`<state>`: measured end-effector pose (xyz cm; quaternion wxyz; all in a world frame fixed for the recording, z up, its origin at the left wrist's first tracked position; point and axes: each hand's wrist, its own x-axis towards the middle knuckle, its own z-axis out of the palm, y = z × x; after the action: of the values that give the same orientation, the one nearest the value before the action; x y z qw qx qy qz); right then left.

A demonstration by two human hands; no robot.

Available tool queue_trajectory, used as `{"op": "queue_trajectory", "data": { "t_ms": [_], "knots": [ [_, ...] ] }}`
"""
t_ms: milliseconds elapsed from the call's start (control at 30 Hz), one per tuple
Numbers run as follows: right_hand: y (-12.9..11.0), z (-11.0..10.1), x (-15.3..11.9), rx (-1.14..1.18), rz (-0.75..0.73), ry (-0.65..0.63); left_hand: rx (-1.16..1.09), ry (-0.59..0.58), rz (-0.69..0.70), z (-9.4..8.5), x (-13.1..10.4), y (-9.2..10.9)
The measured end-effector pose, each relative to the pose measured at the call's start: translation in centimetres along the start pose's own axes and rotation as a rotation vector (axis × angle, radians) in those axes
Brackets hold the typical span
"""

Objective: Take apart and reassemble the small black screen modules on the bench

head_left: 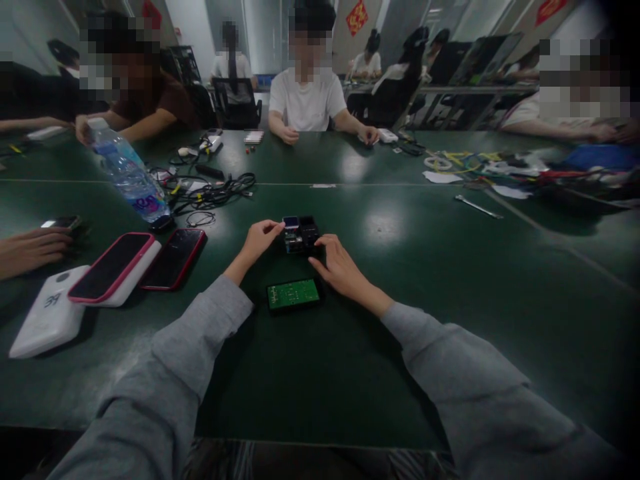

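Observation:
In front of me on the table lies an opened black electronic device (301,235), with a small bluish screen and bare circuit parts showing. My left hand (261,239) pinches its upper left edge beside the screen, thumb and index finger together. At the device's right side is my right hand (339,265), thumb and index finger apart, the index fingertip touching or nearly touching the edge. Nearer to me, a green circuit board (293,293) sits in a shallow black casing, touched by neither hand. Fine details inside the device are too small to tell.
To the left are a red-edged phone (175,259), a pink-rimmed device (114,267), a white power bank (53,312) and a water bottle (127,170). Black cables (225,193) lie behind. A wrench (477,206) and tangled wires (475,163) are right. Several people sit around.

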<state>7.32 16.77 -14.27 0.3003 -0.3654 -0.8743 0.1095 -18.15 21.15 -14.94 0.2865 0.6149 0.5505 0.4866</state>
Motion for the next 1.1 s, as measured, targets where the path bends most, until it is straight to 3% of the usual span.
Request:
{"op": "queue_trajectory", "data": {
  "t_ms": [267, 700, 1100],
  "knots": [
    [0.1, 0.1, 0.1, -0.017, 0.019, 0.06, -0.038, -0.023, -0.031, -0.1, -0.1, 0.4],
    [-0.5, -0.8, 0.0, 0.082, 0.239, 0.166, -0.044, -0.011, -0.048, -0.2, -0.3, 0.8],
    [2.8, 0.7, 0.2, 0.193, 0.45, 0.384, -0.061, 0.004, -0.074, -0.2, -0.1, 0.2]
  ]
}}
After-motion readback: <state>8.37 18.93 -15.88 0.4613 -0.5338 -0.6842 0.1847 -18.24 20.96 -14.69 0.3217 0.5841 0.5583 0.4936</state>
